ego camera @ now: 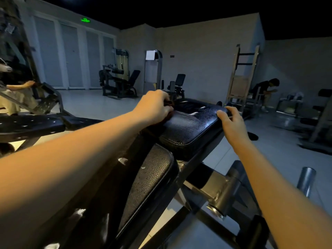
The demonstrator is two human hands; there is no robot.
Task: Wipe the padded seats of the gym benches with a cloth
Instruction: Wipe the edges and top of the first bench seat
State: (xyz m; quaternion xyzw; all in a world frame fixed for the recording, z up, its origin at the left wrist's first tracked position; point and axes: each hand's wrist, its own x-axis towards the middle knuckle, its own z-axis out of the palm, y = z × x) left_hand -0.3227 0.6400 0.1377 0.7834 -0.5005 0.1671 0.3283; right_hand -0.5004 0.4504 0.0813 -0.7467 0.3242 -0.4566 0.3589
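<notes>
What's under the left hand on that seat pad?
A dark cloth, gripped in the left hand and pressed on the seat pad. Fingers cover most of it.

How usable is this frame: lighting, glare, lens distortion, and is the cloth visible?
Head view: dim room, black vignetted corners; wide-angle bending of the back wall; bright glare patches on the seat pad; the cloth gripped by the left hand is dark, barely separable from the pad.

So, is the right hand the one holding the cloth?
No, the cloth is bunched under the left hand, while the right hand holds only the seat pad edge.
</notes>
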